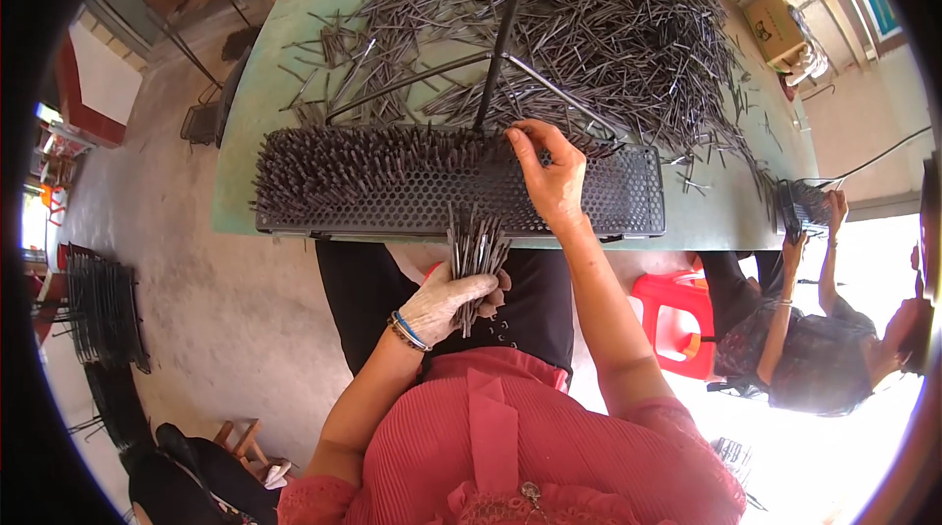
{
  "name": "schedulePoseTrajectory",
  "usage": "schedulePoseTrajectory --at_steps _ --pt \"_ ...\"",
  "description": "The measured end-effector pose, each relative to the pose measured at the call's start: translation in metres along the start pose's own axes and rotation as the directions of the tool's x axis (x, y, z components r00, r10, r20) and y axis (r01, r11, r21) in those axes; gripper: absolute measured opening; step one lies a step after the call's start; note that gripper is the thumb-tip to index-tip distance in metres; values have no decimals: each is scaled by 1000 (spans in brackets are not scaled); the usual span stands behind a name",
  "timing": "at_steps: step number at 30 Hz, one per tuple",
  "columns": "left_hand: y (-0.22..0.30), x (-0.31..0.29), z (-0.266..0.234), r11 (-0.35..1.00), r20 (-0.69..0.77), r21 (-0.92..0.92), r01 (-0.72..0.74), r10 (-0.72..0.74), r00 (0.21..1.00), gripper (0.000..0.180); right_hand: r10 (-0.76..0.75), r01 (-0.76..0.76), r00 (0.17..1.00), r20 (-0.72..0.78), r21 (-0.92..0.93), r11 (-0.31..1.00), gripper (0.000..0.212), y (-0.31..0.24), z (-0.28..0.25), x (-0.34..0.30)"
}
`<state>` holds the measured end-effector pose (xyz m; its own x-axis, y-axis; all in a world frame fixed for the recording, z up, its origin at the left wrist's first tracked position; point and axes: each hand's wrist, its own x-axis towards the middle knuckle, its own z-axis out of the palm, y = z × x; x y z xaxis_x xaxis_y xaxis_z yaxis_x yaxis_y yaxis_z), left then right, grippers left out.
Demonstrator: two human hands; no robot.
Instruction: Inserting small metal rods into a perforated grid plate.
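Note:
My left hand (pixel 437 307), in a pale worn glove with its fingertips bare or dark, grips an upright bundle of thin dark sticks (pixel 478 248) over my lap. Above it lies a long black perforated tray (pixel 628 193) at the table's near edge. Standing sticks (pixel 334 167) crowd its left and back holes, while many holes at the front and right are bare. My bare right hand (pixel 557 172) hovers over the tray right of its middle, thumb and fingers pinched together by the last standing sticks. Whatever lies between those fingertips is too small to make out.
Loose dark sticks (pixel 638 34) are heaped across the green table (pixel 237 193) behind the tray. A black metal rod frame (pixel 505 34) rises there. At right, a co-worker (pixel 824 348) handles another tray near a red stool (pixel 677 319). A cardboard box (pixel 773 26) stands behind.

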<state>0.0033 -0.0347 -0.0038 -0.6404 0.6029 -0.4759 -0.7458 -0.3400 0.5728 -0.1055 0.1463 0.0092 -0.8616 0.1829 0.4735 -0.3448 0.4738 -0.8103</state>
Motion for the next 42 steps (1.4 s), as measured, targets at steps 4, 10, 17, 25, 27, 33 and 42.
schedulePoseTrajectory --at_steps 4,10,17,25,27,33,42 --pt "-2 1 -2 1000 4 11 -12 12 1000 24 -31 31 999 18 -1 1000 15 4 0 2" --pt "-3 1 -3 999 -13 36 -13 13 1000 28 -106 108 994 37 -76 991 14 3 1 1" --pt "-6 2 -9 1000 3 21 -15 15 1000 27 -160 173 981 105 -121 978 14 0 1 0" --pt "-1 0 -4 999 27 37 -15 14 1000 25 -240 244 970 45 -99 965 12 0 0 1" --pt "2 -3 -2 999 20 25 -27 26 999 25 -209 209 978 16 -69 975 15 -4 -6 -1" --pt "15 -6 5 984 91 172 -50 35 995 25 324 -492 718 616 120 862 38 -18 -30 -24" --pt "34 -12 28 941 118 338 11 -54 992 20 330 -715 549 768 227 661 25 -28 -37 -27"
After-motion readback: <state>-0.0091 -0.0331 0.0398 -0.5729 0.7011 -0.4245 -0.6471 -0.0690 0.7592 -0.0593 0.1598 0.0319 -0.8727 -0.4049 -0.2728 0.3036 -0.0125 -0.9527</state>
